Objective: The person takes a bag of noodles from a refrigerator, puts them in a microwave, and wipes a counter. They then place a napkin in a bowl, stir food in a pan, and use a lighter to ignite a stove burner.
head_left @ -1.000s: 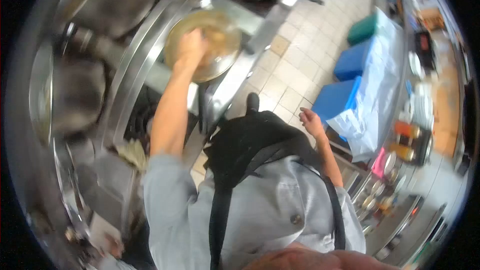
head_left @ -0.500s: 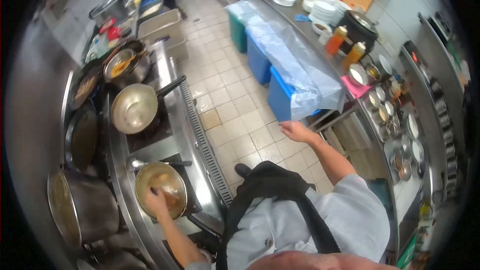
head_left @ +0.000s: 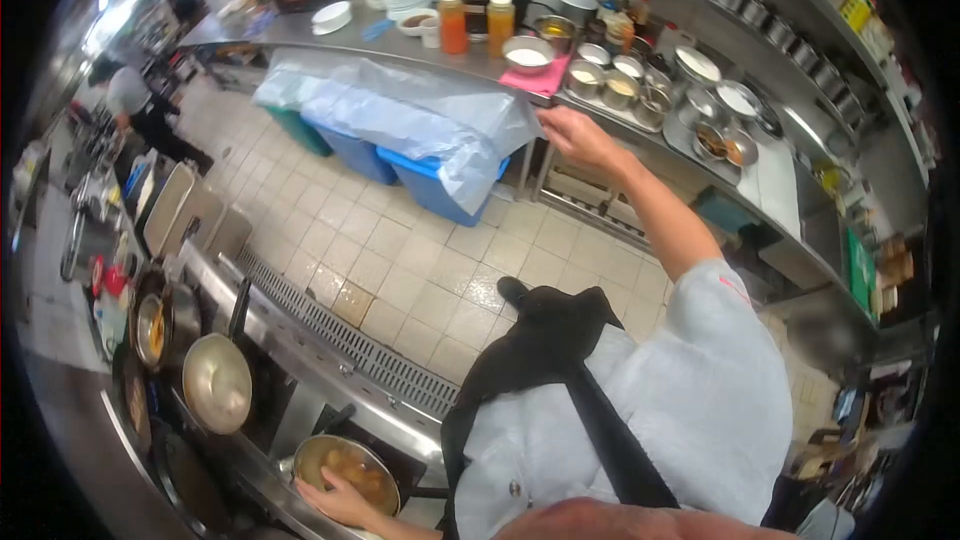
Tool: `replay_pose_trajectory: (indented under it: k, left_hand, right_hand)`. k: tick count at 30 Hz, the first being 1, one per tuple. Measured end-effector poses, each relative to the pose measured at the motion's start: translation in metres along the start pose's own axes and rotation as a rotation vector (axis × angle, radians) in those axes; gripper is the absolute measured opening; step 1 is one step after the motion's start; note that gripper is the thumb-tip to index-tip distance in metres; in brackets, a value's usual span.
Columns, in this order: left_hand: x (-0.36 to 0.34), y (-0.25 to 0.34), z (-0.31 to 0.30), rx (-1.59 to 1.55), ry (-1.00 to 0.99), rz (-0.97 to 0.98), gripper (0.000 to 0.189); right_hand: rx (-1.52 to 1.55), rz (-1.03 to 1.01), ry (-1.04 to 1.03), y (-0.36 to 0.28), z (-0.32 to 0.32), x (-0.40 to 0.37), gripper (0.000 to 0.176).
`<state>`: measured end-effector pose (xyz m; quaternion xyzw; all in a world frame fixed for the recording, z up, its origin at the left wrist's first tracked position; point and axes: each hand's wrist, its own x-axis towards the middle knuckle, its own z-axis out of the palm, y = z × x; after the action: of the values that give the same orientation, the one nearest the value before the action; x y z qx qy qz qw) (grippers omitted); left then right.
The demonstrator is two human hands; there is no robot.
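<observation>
Left hand [head_left: 340, 502]: at the near rim of the pan [head_left: 352, 465], bottom left of frame; you cannot tell whether it is clasping anything.
Pan: sits on the stove [head_left: 300, 335], brownish food inside.
Right hand [head_left: 577, 137]: fingers loose, empty, at the counter [head_left: 290, 30] edge, upper centre, just below the pink cloth [head_left: 540, 80].
Progress: steel tubs [head_left: 620, 90] beside the cloth untouched.
</observation>
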<state>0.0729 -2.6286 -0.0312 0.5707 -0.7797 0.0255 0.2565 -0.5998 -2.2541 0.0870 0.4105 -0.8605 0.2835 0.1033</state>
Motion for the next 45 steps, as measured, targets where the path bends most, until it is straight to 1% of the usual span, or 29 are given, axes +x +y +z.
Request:
replay_pose_trajectory:
  k: [1, 2, 3, 5, 6, 7, 9, 10, 11, 13, 14, 15, 17, 19, 22, 24, 27, 29, 32, 33, 34, 35, 37, 39, 40, 41, 42, 43, 45]
  left_hand:
    - [0.0, 0.02, -0.008, -0.012, 0.056, 0.019, 0.057]
    - [0.004, 0.057, -0.024, -0.049, 0.027, 0.024, 0.05]
    - [0.007, 0.068, -0.016, -0.052, 0.023, 0.04, 0.05]
    - [0.012, 0.092, 0.007, -0.132, 0.045, 0.157, 0.05]
    - [0.014, 0.115, 0.012, -0.182, 0.034, 0.16, 0.046]
    - [0.016, 0.136, 0.018, -0.229, 0.005, 0.19, 0.044]
    - [0.016, 0.167, 0.041, -0.266, -0.083, 0.25, 0.04]
    - [0.014, 0.187, 0.053, -0.341, -0.133, 0.249, 0.037]
    - [0.01, 0.196, 0.068, -0.317, -0.153, 0.275, 0.034]
    - [-0.004, 0.212, 0.111, -0.37, -0.258, 0.141, 0.03]
    - [-0.017, 0.227, 0.119, -0.375, -0.321, 0.131, 0.027]
    - [-0.035, 0.244, 0.125, -0.381, -0.384, 0.118, 0.024]
    - [-0.074, 0.248, 0.156, -0.472, -0.66, -0.04, 0.02]
    - [-0.118, 0.252, 0.167, -0.351, -0.892, -0.166, 0.022]
    - [-0.171, 0.198, 0.203, -0.309, -1.12, -0.142, 0.022]
    - [-0.19, 0.156, 0.221, -0.301, -1.187, -0.136, 0.022]
    - [-0.172, 0.124, 0.236, -0.325, -1.194, -0.16, 0.023]
    - [-0.148, 0.116, 0.252, -0.366, -1.178, -0.174, 0.023]
    - [-0.102, 0.118, 0.27, -0.4, -1.151, -0.163, 0.024]
    - [-0.082, 0.135, 0.273, -0.419, -1.086, -0.176, 0.024]
    - [-0.062, 0.172, 0.263, -0.44, -1.02, -0.192, 0.024]
    - [-0.05, 0.203, 0.256, -0.437, -1.024, -0.19, 0.024]
    - [-0.041, 0.244, 0.247, -0.585, -0.925, -0.273, 0.031]
    - [-0.047, 0.248, 0.265, -0.547, -0.951, -0.249, 0.033]
    - [-0.05, 0.252, 0.275, -0.509, -0.98, -0.219, 0.036]
    - [-0.056, 0.262, 0.278, -0.511, -0.976, -0.219, 0.036]
    - [-0.065, 0.271, 0.28, -0.519, -1.053, -0.311, 0.035]
    - [-0.074, 0.281, 0.28, -0.525, -1.127, -0.405, 0.035]
    - [-0.095, 0.31, 0.276, -0.499, -1.055, -0.367, 0.031]
  right_hand:
    - [-0.024, -0.039, 0.055, 0.007, -0.01, 0.004, 0.032]
    - [-0.048, -0.081, 0.108, 0.016, -0.02, 0.007, 0.032]
    - [-0.051, -0.066, 0.112, 0.026, -0.03, 0.012, 0.032]
    - [-0.148, -0.122, 0.2, 0.047, -0.051, 0.022, 0.034]
    - [-0.177, -0.065, 0.2, 0.058, -0.062, 0.026, 0.036]
    - [-0.175, -0.057, 0.209, 0.073, -0.074, 0.034, 0.036]
    - [-0.195, -0.133, 0.33, 0.107, -0.097, 0.051, 0.037]
    - [-0.163, -0.065, 0.299, 0.127, -0.109, 0.059, 0.04]
    - [-0.16, -0.063, 0.306, 0.145, -0.118, 0.065, 0.04]
    - [-0.162, -0.088, 0.441, 0.182, -0.138, 0.08, 0.039]
    - [-0.118, -0.023, 0.415, 0.196, -0.149, 0.083, 0.041]
    - [-0.117, -0.018, 0.417, 0.216, -0.158, 0.086, 0.041]
    - [-0.048, 0.053, 0.416, 0.256, -0.171, 0.094, 0.042]
    - [0.015, 0.116, 0.413, 0.28, -0.185, 0.101, 0.043]
    - [-0.037, 0.181, 0.439, 0.312, -0.198, 0.111, 0.045]
    - [-0.069, 0.216, 0.439, 0.313, -0.205, 0.117, 0.045]
    - [-0.064, 0.218, 0.456, 0.311, -0.209, 0.129, 0.046]
    - [-0.298, 0.108, 0.396, 0.305, -0.221, 0.139, 0.045]
    - [-0.418, 0.049, 0.373, 0.303, -0.242, 0.157, 0.047]
    - [-0.423, 0.059, 0.37, 0.306, -0.249, 0.161, 0.047]
    - [-0.451, 0.043, 0.38, 0.312, -0.255, 0.168, 0.046]
    - [-0.475, 0.024, 0.391, 0.316, -0.26, 0.174, 0.046]
    - [-0.532, 0.011, 0.406, 0.321, -0.265, 0.184, 0.046]
    - [-0.454, 0.106, 0.357, 0.33, -0.271, 0.196, 0.046]
    - [-0.453, 0.102, 0.358, 0.339, -0.273, 0.201, 0.046]
    - [-0.53, 0.04, 0.376, 0.348, -0.275, 0.207, 0.047]
    - [-0.606, -0.02, 0.394, 0.358, -0.277, 0.21, 0.048]
    - [-0.602, -0.021, 0.397, 0.369, -0.279, 0.213, 0.048]
    - [-0.588, -0.002, 0.362, 0.387, -0.283, 0.228, 0.052]
